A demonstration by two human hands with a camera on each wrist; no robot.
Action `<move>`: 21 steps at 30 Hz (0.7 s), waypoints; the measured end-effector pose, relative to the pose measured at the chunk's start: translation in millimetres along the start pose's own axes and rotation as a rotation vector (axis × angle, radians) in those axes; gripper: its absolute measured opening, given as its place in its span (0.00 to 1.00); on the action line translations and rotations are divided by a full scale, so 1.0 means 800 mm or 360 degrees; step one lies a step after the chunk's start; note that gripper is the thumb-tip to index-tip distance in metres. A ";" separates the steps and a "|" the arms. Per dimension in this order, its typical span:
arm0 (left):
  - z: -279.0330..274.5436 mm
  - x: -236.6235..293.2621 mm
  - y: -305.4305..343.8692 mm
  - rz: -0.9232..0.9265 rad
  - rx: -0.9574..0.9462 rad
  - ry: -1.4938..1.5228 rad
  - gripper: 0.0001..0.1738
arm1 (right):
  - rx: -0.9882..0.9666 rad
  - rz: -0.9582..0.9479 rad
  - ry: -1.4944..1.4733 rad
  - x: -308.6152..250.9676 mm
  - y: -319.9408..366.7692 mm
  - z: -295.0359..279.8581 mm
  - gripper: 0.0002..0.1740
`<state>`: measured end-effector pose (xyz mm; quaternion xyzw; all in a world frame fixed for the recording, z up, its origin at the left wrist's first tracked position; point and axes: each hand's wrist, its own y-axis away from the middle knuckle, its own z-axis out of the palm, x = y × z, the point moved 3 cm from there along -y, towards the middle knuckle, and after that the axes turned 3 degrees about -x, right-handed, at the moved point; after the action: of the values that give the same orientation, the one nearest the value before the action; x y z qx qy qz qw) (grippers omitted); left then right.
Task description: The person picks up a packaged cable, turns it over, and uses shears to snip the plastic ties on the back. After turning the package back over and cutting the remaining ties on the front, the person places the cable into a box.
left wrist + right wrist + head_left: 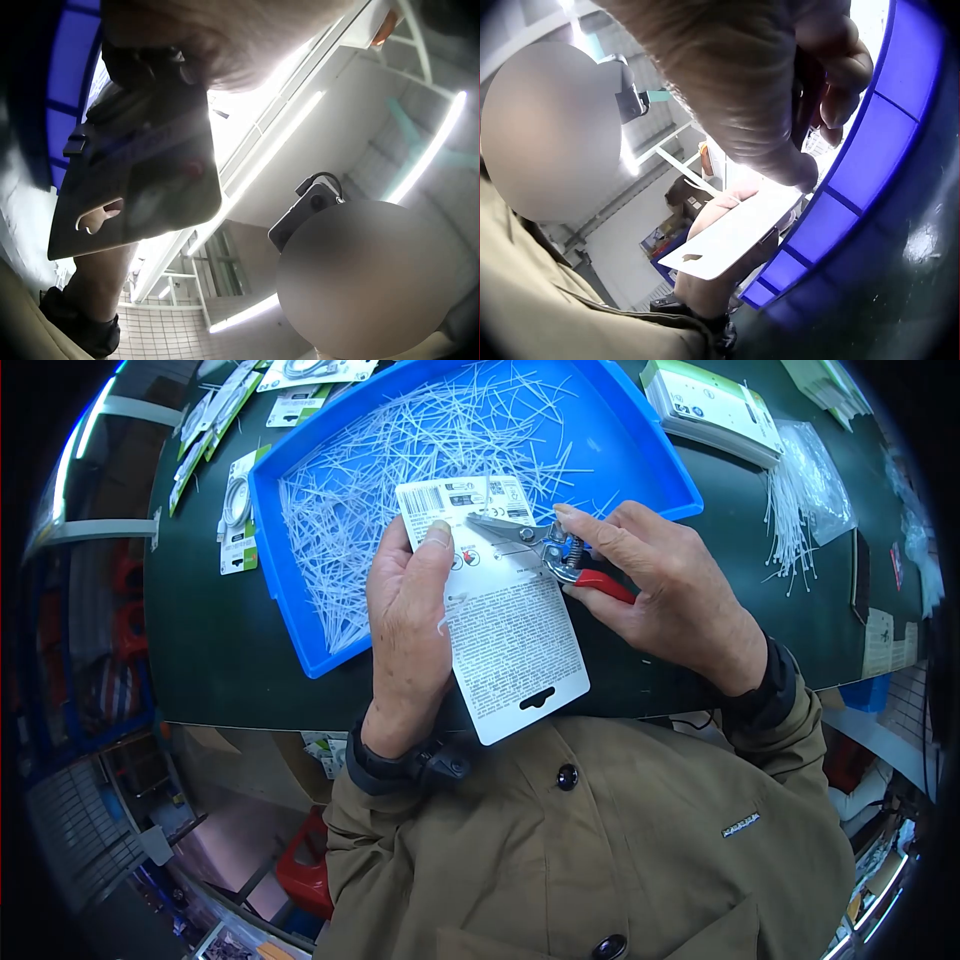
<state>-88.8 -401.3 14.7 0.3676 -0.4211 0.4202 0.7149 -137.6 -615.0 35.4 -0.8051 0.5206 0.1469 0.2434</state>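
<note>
The left hand (408, 625) grips a white printed card (520, 650) by its left edge, thumb on the printed face; the card tilts over the table's front edge. In the right hand (680, 585) are cutters with red handles (606, 586), their metal blades (505, 528) lying across the card's upper part. A thin white tie end (452, 608) sticks out beside the left hand. The left wrist view shows the card (165, 187) with its hanger slot; in the right wrist view the right hand (735, 82) is above the card (731, 236).
A blue tray (625, 445) holding many white tie pieces (400, 450) lies behind the hands. Packaged cables (238, 510) are at the left. A stack of cards (710, 410), a bundle of white ties (790, 530) and a clear bag (825, 480) lie at the right.
</note>
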 end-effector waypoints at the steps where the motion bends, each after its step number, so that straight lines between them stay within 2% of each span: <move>1: 0.002 0.002 0.001 -0.0009 0.0025 -0.0023 0.21 | 0.0002 0.0009 -0.0026 0.004 0.001 0.004 0.39; 2: 0.001 0.002 0.001 -0.0006 0.0047 -0.0042 0.21 | 0.0006 0.0016 -0.0051 0.005 0.001 0.006 0.41; 5: 0.000 0.005 0.001 0.0029 0.0110 -0.0092 0.21 | 0.0005 0.0023 -0.0111 0.005 0.000 0.003 0.40; 7: -0.006 0.012 0.000 0.0081 0.0151 -0.0119 0.21 | -0.0003 0.0019 -0.0199 0.006 -0.001 -0.002 0.35; 11: -0.018 0.031 0.003 0.0230 0.0402 -0.0096 0.23 | -0.0061 0.0046 -0.0214 0.005 -0.003 -0.014 0.34; 14: -0.037 0.029 0.004 0.0455 0.0443 -0.0600 0.23 | -0.0068 0.0057 -0.0336 0.003 -0.002 -0.013 0.36; 16: -0.040 0.027 0.004 0.0529 0.0456 -0.0803 0.23 | -0.0076 0.0038 -0.0299 0.000 -0.001 -0.011 0.41; 18: -0.034 0.028 0.005 0.0454 0.0452 -0.0640 0.23 | -0.0075 0.0035 -0.0239 -0.004 -0.001 -0.010 0.43; 20: -0.016 0.033 0.007 0.0260 0.0439 -0.0172 0.23 | -0.0067 0.0039 -0.0161 -0.009 -0.002 -0.009 0.44; 21: -0.013 0.032 0.007 0.0280 0.0444 -0.0151 0.23 | -0.0070 0.0059 -0.0165 -0.010 -0.001 -0.009 0.43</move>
<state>-83.4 -382.7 35.0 0.4444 -0.4225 0.5176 0.5967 -140.1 -612.2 45.7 -0.7918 0.5187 0.2042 0.2495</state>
